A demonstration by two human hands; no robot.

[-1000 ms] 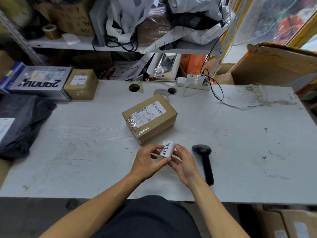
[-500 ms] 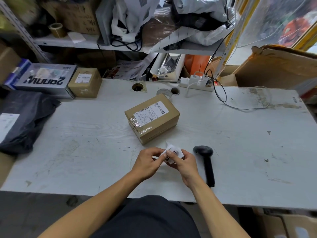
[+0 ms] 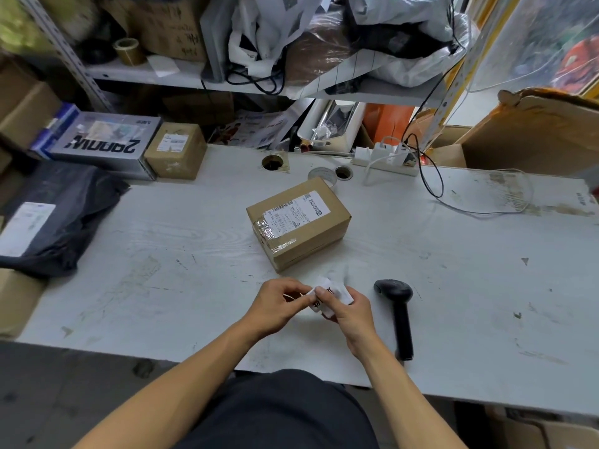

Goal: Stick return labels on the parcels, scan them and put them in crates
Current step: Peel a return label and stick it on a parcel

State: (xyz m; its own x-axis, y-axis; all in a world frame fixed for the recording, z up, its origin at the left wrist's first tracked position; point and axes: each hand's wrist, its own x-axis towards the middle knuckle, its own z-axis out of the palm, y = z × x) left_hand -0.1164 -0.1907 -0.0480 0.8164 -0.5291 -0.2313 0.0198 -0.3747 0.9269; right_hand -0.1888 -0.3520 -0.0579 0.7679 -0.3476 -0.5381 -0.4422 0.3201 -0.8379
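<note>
A white table (image 3: pixel 162 241) is seen, with a brown parcel (image 3: pixel 298 223) lying near its middle, a shipping label on top. Just in front of the parcel, a small white return label (image 3: pixel 330 294) is pinched between the curled fingers of the left hand (image 3: pixel 278 306) and the right hand (image 3: pixel 351 314), above the table. A black scanner (image 3: pixel 400 314) lies right of the parcel's near corner, just beside the right hand, untouched. A smaller carton (image 3: pixel 176 150) stands far left of the parcel.
</note>
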